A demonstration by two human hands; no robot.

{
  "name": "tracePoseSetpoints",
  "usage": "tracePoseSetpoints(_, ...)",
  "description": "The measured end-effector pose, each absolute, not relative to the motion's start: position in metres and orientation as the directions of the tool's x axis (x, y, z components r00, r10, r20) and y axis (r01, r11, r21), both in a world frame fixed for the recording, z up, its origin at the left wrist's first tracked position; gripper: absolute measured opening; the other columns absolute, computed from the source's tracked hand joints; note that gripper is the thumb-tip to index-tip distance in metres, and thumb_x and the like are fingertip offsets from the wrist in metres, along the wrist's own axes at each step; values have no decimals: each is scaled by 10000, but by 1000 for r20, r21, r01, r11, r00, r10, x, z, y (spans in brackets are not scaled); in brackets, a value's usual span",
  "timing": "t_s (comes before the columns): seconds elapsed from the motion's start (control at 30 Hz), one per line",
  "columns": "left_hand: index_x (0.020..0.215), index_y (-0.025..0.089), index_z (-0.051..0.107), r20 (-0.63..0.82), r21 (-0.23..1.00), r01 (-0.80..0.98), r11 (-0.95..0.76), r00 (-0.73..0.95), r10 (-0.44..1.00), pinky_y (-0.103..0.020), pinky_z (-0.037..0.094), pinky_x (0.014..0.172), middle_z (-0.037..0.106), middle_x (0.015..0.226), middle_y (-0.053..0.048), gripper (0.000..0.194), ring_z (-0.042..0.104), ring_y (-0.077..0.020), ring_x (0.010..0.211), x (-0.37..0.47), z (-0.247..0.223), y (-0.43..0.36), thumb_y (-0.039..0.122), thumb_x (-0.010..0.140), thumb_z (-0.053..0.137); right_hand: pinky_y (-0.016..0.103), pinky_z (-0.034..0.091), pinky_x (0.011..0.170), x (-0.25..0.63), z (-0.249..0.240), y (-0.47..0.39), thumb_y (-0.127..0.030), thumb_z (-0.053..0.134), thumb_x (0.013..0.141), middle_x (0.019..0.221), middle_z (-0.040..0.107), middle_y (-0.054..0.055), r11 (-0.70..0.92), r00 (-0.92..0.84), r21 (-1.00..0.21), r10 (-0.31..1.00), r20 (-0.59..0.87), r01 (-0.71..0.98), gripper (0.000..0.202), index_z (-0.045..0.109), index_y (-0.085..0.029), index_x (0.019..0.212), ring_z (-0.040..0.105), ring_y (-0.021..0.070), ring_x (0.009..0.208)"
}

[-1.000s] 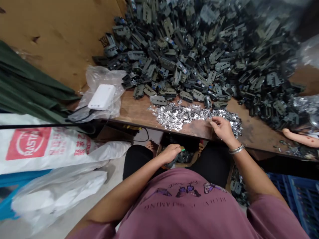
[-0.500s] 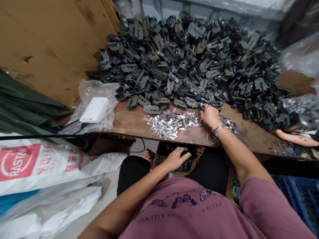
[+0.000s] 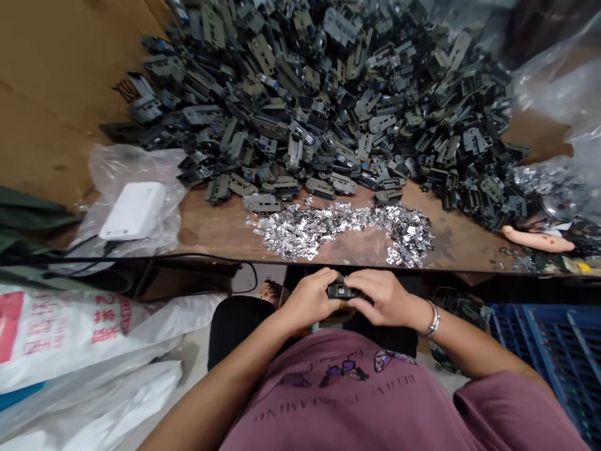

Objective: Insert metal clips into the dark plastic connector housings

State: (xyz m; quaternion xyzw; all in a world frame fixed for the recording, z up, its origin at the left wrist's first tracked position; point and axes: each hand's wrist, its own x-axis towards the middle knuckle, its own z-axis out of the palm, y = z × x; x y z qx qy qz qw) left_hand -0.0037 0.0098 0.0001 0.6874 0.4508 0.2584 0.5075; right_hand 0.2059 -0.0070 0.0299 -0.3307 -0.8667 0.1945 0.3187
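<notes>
Between my two hands, above my lap, is a dark grey plastic housing (image 3: 340, 290). My left hand (image 3: 312, 294) is closed on its left end, thumb below and fingers above. Closed at the other end is my right hand (image 3: 382, 295), its fingers and thumb pinching the part. Whether a small metal piece is also in the right fingers cannot be made out. Just beyond the hands, on the table, lies a strip of small shiny metal clips (image 3: 300, 228). Behind it rises a large heap of similar grey plastic housings (image 3: 282, 119).
A wooden table (image 3: 211, 225) has its front edge just past my hands. At left are a white power bank (image 3: 133, 211) on clear plastic, with a black cable, and a printed sack (image 3: 117, 322). To the right stand a blue crate (image 3: 554, 351) and a doll-like limb (image 3: 538, 239).
My right hand has come back from the heap's front edge to my lap with a housing. My left hand has risen to meet it and grips the part. The view has shifted slightly.
</notes>
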Motion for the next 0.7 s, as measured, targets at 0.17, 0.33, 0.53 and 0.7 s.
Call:
tracePoseSetpoints(0.17, 863, 180, 559, -383, 918, 60, 392, 389, 838, -245, 439, 565, 574, 737, 24, 390, 511, -110, 610, 3, -10, -2, 304, 601, 820, 331, 523, 770, 256, 19, 39, -225, 498, 933, 945, 671, 94, 354, -256, -443, 929, 268, 824, 220, 702, -184, 1006, 639, 201, 852)
tracePoseSetpoints(0.33, 832, 167, 545, -431, 881, -45, 471, 339, 836, -244, 467, 508, 612, 706, 6, 422, 557, -116, 560, 6, -2, -3, 372, 595, 827, 292, 440, 670, 277, 11, 80, -235, 514, 898, 979, 672, 120, 114, -113, 18, 993, -36, 993, 225, 721, -172, 965, 637, 223, 829)
tracePoseSetpoints(0.53, 840, 177, 561, -293, 953, -17, 303, 202, 934, -219, 428, 507, 638, 696, 8, 376, 582, -125, 583, 8, 4, 7, 349, 619, 812, 270, 403, 670, 260, 16, 75, -242, 533, 884, 916, 692, 93, 158, -164, -150, 986, -31, 976, 160, 670, -163, 858, 629, 198, 795)
tracePoseSetpoints(0.7, 817, 191, 544, -126, 992, 13, 126, 139, 982, -256, 486, 663, 653, 768, 4, 367, 598, -137, 684, 17, 4, 10, 277, 602, 828, 230, 384, 600, 228, 27, 40, -209, 562, 857, 662, 626, 0, 320, -338, -536, 939, 68, 781, 113, 595, -178, 753, 545, 119, 590)
